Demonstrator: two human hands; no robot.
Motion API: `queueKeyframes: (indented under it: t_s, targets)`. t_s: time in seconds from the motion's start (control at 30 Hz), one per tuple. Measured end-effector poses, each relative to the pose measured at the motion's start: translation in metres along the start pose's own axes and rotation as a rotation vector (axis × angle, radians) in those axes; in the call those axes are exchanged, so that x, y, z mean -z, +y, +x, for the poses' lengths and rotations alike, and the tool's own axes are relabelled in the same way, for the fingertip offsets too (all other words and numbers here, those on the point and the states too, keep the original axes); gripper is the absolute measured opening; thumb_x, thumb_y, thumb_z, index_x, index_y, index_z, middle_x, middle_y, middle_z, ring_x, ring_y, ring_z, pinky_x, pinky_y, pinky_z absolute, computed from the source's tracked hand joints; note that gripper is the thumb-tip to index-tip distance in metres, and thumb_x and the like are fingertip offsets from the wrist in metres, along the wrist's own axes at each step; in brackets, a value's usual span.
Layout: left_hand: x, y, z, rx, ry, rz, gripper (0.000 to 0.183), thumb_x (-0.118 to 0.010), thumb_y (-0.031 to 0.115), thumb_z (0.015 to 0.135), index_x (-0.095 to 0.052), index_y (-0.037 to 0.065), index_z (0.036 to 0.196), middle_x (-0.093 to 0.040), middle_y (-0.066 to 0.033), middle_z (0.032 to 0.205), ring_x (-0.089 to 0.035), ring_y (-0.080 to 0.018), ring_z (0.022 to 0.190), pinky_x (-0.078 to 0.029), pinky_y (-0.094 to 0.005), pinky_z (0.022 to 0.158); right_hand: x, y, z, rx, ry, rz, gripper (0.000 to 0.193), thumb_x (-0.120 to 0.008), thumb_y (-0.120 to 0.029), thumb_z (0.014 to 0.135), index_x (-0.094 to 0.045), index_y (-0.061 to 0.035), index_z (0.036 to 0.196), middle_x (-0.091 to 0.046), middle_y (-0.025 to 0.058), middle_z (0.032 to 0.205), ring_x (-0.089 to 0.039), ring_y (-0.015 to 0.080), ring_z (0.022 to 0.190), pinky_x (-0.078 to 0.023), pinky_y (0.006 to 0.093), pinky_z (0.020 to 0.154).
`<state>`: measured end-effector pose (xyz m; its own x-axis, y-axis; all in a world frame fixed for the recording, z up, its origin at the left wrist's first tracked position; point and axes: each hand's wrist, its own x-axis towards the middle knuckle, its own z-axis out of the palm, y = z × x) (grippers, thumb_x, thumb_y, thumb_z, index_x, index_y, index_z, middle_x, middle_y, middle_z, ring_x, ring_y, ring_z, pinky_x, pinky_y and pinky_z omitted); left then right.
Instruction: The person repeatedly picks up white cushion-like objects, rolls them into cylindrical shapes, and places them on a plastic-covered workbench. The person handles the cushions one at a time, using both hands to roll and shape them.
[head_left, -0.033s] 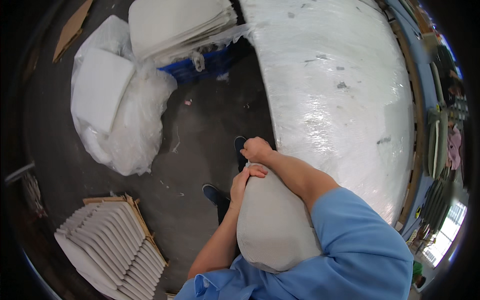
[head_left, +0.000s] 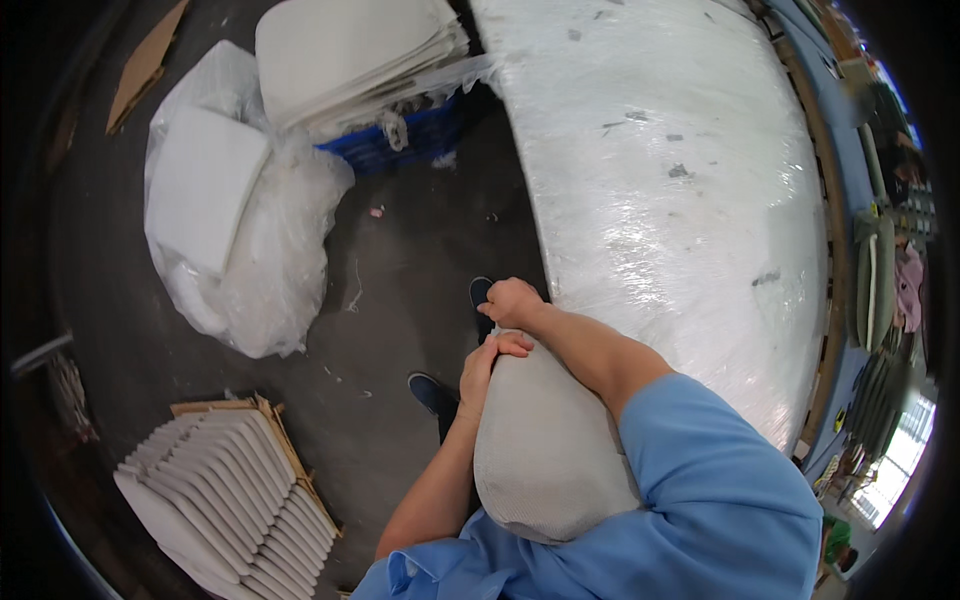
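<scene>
A light grey, fabric-covered cushion [head_left: 550,440] rests against my body, its narrower end pointing away from me. My left hand [head_left: 494,357] grips that far end, with its fingers bent over the top edge. Just beyond it, my right hand [head_left: 512,302] is closed in a fist at the tip of the cushion. What the right fingers pinch, if anything, is hidden.
To the right lies a large surface wrapped in shiny clear film [head_left: 660,200]. A stack of pale cushions [head_left: 215,490] stands at the lower left. Farther off are a clear plastic bag [head_left: 290,220], a blue crate [head_left: 370,148] beneath white sheets [head_left: 345,55], and a cardboard piece [head_left: 145,70].
The surroundings have shifted very slightly in the picture. My hands and the cushion keep nearly the same position.
</scene>
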<state>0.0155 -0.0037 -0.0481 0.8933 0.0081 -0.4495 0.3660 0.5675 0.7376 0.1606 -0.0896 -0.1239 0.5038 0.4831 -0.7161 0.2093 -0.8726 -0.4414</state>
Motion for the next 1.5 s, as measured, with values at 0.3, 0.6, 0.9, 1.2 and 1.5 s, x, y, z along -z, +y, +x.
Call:
queueKeyframes:
  t_s: [0.3,0.6,0.9,1.2,1.5]
  targets:
    - [0.013,0.018,0.006,0.288,-0.093,0.144,0.05,-0.045,0.033,0.112,-0.074,-0.002,0.09,-0.074,-0.0151,0.114,-0.063,-0.0231,0.11,-0.045,-0.0363,0.104,0.043,0.057,-0.08,0.224,-0.051,0.139,0.053,-0.062,-0.053,0.098,-0.071,-0.0058,0.12,-0.074,0.02,0.117,-0.068,0.0399,0.113,-0.053,0.0477,0.096]
    - [-0.038,0.04,0.038,0.258,-0.399,1.209,0.045,-0.064,0.038,0.101,-0.069,0.001,0.126,-0.075,-0.0163,0.113,-0.071,-0.029,0.102,-0.053,-0.0378,0.092,0.045,0.152,-0.202,-0.059,-0.036,0.003,0.039,-0.066,-0.041,0.094,-0.07,-0.0025,0.09,-0.071,0.019,0.089,-0.066,0.0353,0.085,-0.051,0.0463,0.079]
    - [-0.122,-0.019,0.042,-0.244,-0.734,1.709,0.033,-0.067,0.035,0.098,-0.073,0.005,0.11,-0.072,-0.0208,0.116,-0.064,-0.0423,0.117,-0.048,-0.0539,0.1,0.03,0.14,-0.264,-0.118,0.256,0.137,0.033,-0.062,-0.037,0.101,-0.067,-0.0054,0.096,-0.071,0.0166,0.098,-0.066,0.0345,0.094,-0.05,0.0481,0.083]
    - [-0.152,-0.054,0.07,0.005,-0.381,1.781,0.029,-0.052,0.03,0.106,-0.069,0.006,0.11,-0.074,-0.0222,0.106,-0.07,-0.0439,0.103,-0.052,-0.0547,0.089,0.008,0.155,-0.252,-0.514,0.493,0.229,0.035,-0.052,-0.039,0.107,-0.072,-0.01,0.106,-0.074,0.0163,0.108,-0.068,0.0382,0.108,-0.051,0.0519,0.092]
    - [-0.143,-0.075,0.093,-0.127,-0.281,1.728,0.028,-0.051,0.031,0.107,-0.064,0.006,0.103,-0.073,-0.0241,0.098,-0.07,-0.0474,0.095,-0.051,-0.0595,0.083,-0.005,0.176,-0.216,-0.41,0.689,0.31,0.036,-0.051,-0.036,0.106,-0.071,-0.0071,0.103,-0.074,0.0185,0.104,-0.07,0.0393,0.103,-0.052,0.0522,0.089]
